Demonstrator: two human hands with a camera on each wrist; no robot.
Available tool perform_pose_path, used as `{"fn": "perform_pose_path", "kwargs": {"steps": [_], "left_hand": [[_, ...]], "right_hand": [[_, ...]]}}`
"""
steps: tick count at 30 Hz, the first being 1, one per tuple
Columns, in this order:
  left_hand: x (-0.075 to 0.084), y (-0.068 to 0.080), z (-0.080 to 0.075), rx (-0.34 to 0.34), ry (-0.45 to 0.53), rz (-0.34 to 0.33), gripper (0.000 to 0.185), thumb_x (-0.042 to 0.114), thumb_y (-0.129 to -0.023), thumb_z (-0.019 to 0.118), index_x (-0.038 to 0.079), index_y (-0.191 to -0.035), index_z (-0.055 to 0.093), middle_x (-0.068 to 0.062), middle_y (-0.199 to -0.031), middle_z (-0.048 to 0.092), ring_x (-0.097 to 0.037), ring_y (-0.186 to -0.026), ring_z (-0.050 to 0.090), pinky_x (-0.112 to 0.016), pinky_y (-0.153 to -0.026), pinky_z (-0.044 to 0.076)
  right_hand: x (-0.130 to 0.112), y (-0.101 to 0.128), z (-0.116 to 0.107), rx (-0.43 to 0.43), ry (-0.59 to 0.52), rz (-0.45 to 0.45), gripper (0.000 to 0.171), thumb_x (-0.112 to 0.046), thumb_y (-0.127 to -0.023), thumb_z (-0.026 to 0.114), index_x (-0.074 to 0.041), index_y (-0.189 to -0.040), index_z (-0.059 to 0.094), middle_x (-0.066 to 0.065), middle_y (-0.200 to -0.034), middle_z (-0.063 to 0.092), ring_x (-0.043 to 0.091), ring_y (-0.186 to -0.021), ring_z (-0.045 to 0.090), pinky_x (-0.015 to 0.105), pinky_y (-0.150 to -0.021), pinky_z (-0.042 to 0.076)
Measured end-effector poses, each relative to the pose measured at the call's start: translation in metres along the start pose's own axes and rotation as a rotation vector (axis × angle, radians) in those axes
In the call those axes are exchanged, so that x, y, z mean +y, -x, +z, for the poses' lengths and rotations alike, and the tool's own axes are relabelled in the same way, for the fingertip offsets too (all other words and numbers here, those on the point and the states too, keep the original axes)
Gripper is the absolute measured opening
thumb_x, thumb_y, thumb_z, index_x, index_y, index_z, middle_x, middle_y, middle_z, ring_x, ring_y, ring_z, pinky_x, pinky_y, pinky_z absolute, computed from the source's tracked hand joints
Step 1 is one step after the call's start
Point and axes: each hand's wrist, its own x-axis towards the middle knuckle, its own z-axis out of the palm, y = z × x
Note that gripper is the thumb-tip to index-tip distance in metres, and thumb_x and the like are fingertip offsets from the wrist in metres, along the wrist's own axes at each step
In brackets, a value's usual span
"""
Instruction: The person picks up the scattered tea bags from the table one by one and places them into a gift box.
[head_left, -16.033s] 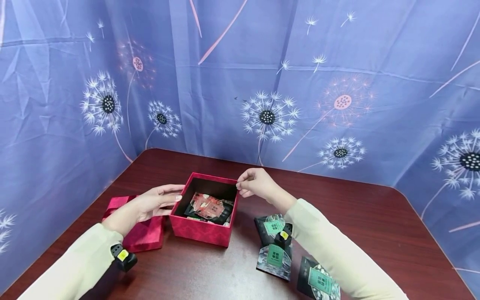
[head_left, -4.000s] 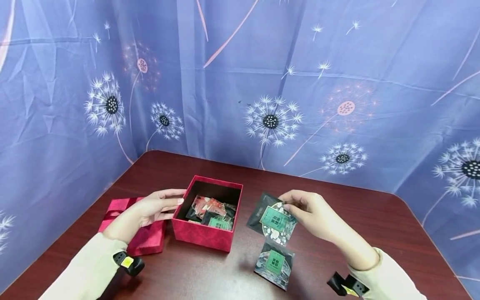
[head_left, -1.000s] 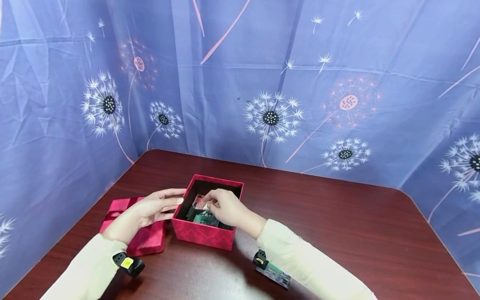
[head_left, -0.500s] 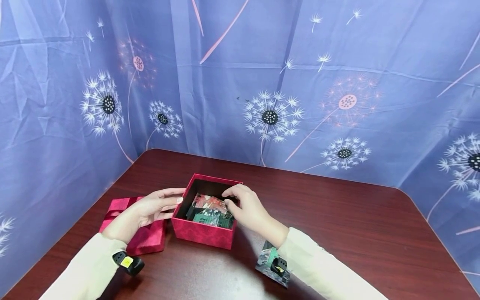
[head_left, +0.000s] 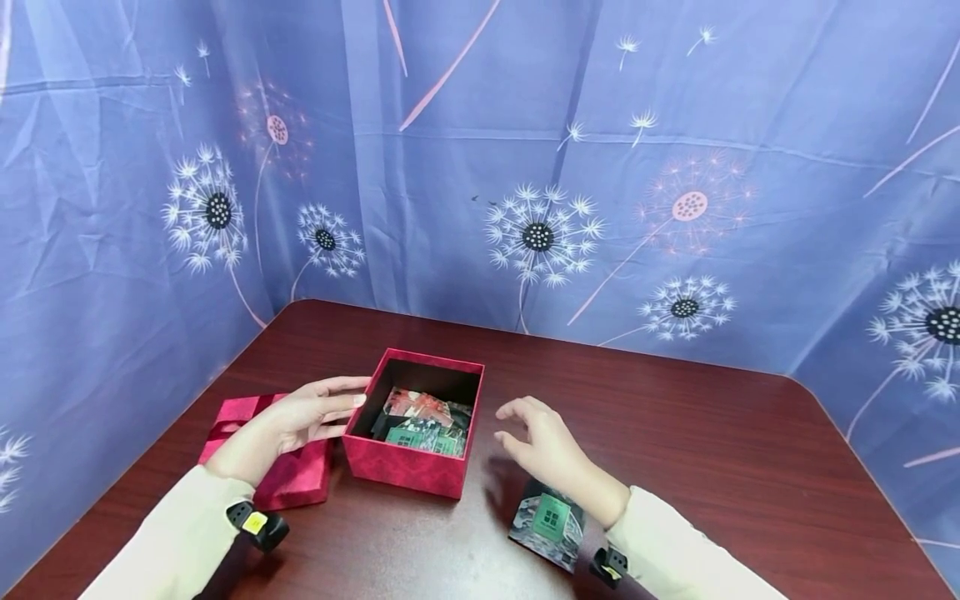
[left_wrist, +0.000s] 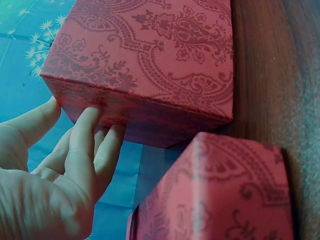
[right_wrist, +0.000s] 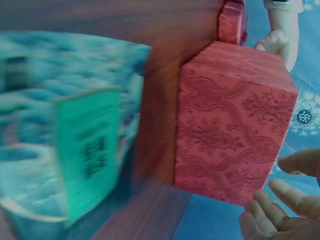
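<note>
An open red patterned box [head_left: 406, 464] stands left of the table's middle. Inside it lie a red-fronted sachet [head_left: 420, 406] and green-labelled sachets [head_left: 408, 437], partly overlapping. My left hand [head_left: 303, 414] touches the box's left side with extended fingers, as the left wrist view also shows along the box wall [left_wrist: 150, 55]. To the right of the box, my right hand [head_left: 543, 442] is in the air with nothing in its loosely bent fingers. Below it, a dark sachet with a green label [head_left: 551, 518] lies on the table; it looms large and blurred in the right wrist view [right_wrist: 90, 150].
The red box lid [head_left: 296, 477] with a dark ribbon lies left of the box, partly behind my left forearm. Brown wooden tabletop [head_left: 675, 433] extends to the right. A blue dandelion-print curtain [head_left: 450, 208] hangs behind and at the sides.
Sachets that lay on the right of the table are now in the box, one carried by my right hand. That hand has since withdrawn rightward, letting go. My left hand stays at the box.
</note>
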Motion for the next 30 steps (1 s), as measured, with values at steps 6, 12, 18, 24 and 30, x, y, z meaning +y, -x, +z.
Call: {"fn": "perform_pose_path", "kwargs": {"steps": [6, 12, 18, 24, 30], "left_hand": [[-0.001, -0.001, 0.000, 0.002, -0.002, 0.002, 0.064, 0.026, -0.095, 0.057, 0.003, -0.148, 0.029, -0.020, -0.142, 0.046, -0.026, -0.124, 0.052, -0.037, -0.096, 0.049], [-0.002, -0.002, 0.000, -0.014, 0.001, 0.004, 0.065, 0.027, -0.095, 0.057, 0.002, -0.148, 0.029, -0.018, -0.141, 0.049, -0.024, -0.122, 0.054, -0.036, -0.096, 0.049], [0.000, -0.003, -0.001, -0.005, -0.009, -0.007, 0.065, 0.028, -0.095, 0.057, 0.003, -0.148, 0.029, -0.021, -0.144, 0.044, -0.029, -0.127, 0.049, -0.038, -0.097, 0.048], [0.000, -0.002, -0.001, -0.003, -0.007, -0.009, 0.065, 0.027, -0.095, 0.057, 0.003, -0.148, 0.029, -0.020, -0.143, 0.046, -0.027, -0.126, 0.051, -0.036, -0.097, 0.049], [0.000, 0.000, 0.000, -0.009, 0.004, 0.000, 0.065, 0.026, -0.095, 0.057, 0.002, -0.148, 0.028, -0.018, -0.141, 0.049, -0.023, -0.122, 0.054, -0.034, -0.095, 0.050]], "right_hand": [[0.010, 0.016, -0.007, -0.170, 0.079, 0.081, 0.030, -0.013, -0.082, 0.070, 0.003, -0.107, 0.062, 0.014, -0.101, 0.064, 0.028, -0.092, 0.061, 0.042, -0.079, 0.051], [0.023, 0.035, -0.012, -0.332, 0.118, 0.131, 0.049, -0.020, -0.076, 0.076, 0.007, -0.113, 0.057, 0.018, -0.103, 0.061, 0.033, -0.096, 0.059, 0.047, -0.079, 0.050], [0.031, 0.051, -0.014, -0.430, 0.080, 0.173, 0.066, -0.018, -0.063, 0.085, 0.002, -0.117, 0.054, 0.017, -0.106, 0.058, 0.036, -0.101, 0.054, 0.051, -0.079, 0.048], [0.034, 0.056, -0.017, -0.477, 0.085, 0.165, 0.069, -0.011, -0.059, 0.088, -0.009, -0.120, 0.057, 0.015, -0.107, 0.054, 0.033, -0.100, 0.051, 0.049, -0.069, 0.048], [0.035, 0.055, -0.018, -0.479, 0.116, 0.194, 0.072, -0.010, -0.055, 0.089, -0.007, -0.120, 0.058, 0.014, -0.104, 0.054, 0.033, -0.099, 0.051, 0.048, -0.066, 0.048]]}}
